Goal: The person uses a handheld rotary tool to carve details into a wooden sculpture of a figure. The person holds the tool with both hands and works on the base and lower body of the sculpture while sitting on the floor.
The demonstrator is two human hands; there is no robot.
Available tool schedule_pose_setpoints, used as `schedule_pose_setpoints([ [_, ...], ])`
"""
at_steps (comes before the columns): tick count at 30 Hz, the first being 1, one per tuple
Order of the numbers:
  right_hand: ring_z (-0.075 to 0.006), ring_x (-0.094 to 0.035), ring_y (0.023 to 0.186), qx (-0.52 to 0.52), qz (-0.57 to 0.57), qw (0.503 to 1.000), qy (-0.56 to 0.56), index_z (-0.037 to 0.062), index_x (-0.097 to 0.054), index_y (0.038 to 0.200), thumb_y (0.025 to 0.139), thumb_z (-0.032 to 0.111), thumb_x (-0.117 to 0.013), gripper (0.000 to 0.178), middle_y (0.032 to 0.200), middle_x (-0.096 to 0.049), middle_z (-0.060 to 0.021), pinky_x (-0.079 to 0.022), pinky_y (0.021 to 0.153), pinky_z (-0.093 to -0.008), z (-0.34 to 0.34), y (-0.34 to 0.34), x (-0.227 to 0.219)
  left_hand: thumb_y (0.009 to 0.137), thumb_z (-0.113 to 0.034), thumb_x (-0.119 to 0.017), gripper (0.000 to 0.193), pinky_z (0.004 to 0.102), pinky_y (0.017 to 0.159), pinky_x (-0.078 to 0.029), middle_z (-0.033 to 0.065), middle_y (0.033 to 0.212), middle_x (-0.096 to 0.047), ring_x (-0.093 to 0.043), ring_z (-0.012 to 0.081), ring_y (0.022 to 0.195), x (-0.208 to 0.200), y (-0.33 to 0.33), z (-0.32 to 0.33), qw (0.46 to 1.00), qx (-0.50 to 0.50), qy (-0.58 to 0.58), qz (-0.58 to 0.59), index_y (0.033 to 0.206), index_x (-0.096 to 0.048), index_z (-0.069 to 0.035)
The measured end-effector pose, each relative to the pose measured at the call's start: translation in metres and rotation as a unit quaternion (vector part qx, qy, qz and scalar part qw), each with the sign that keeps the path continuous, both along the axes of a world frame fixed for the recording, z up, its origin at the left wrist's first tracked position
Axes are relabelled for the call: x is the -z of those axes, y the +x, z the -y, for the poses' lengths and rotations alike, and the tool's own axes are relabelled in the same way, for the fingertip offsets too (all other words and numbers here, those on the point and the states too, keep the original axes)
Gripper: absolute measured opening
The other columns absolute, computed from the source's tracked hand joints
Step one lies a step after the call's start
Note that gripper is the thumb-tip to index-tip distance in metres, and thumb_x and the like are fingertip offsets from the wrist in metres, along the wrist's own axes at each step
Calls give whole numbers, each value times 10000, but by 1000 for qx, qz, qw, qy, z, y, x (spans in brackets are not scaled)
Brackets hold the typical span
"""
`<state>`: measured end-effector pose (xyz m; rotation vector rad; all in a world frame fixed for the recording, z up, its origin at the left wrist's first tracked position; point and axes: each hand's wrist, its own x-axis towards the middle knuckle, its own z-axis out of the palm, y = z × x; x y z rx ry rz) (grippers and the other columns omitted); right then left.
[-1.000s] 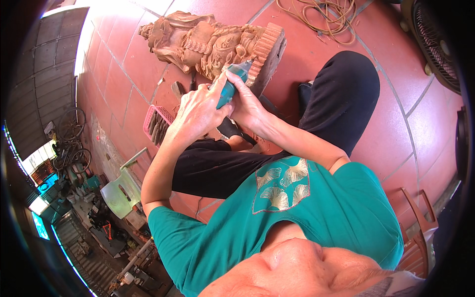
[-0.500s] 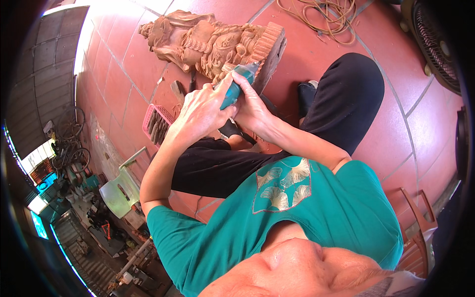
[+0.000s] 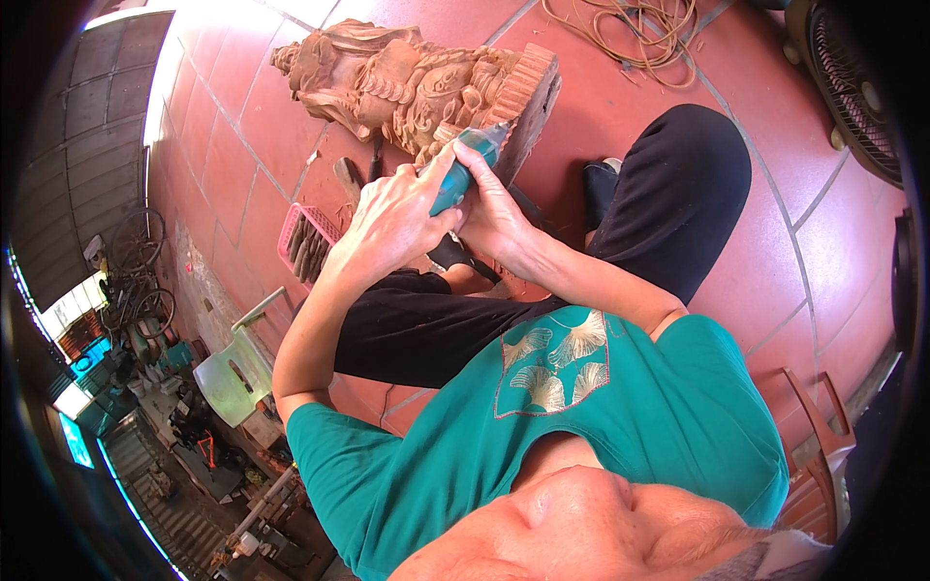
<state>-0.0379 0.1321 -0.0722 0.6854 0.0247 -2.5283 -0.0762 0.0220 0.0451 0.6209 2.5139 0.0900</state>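
Observation:
A teal handheld power tool (image 3: 449, 190) with a narrow grey nose is gripped between both my hands. My left hand (image 3: 392, 221) is closed around its near left side, and my right hand (image 3: 492, 215) wraps it from the right, the thumb lying along the body. The nose points away from me at the lower edge of a carved wooden statue (image 3: 417, 89), which lies on its side on the floor. Whether the bit touches the wood cannot be made out. The statue's ridged base (image 3: 535, 107) faces right, close to the tool's nose.
Left of my legs, a pink plastic basket (image 3: 287, 235) holds several dark hand tools. A wooden-handled tool (image 3: 348, 176) lies near the statue. Coiled tan cord (image 3: 668, 44) and a fan (image 3: 857, 92) are at far right. A pale green chair (image 3: 232, 382) stands left, a brown chair (image 3: 823, 450) right.

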Motion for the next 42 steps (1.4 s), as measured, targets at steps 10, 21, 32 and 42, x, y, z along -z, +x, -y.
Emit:
schedule_pose_setpoints([
  [10,-175,-668,1030,-9,-1,1000,-13,156,-586,1154,900,415,-770,406,1095,-669,-29,-558,900,-374,3,-5,3,851,-355,-733,808,520,836,-507,262,1039,-652,-652,451,938,1,-1,2,1000,-8,-22,-9,1540,-378,-127],
  [21,-169,-668,1014,-13,2,1000,-23,164,-588,1148,905,387,-769,377,1094,-665,-19,-546,908,-370,9,-11,6,854,-359,-734,803,520,836,-510,275,1057,-645,-655,458,936,0,-2,3,998,-29,-48,-10,1533,-386,-110],
  [32,-174,-675,1013,-19,-1,999,-36,156,-588,1149,906,395,-767,384,1096,-672,-16,-546,914,-361,13,-15,9,845,-350,-732,783,530,827,-509,281,1036,-661,-658,463,932,1,-4,5,998,-35,-41,-21,1509,-412,-84],
  [42,-163,-676,1000,-18,-12,999,-44,154,-599,1131,907,380,-769,361,1079,-672,-10,-556,907,-359,13,-15,10,840,-333,-733,793,536,821,-511,291,1029,-663,-659,470,922,-3,-2,1,998,-39,-39,-20,1513,-394,-87],
])
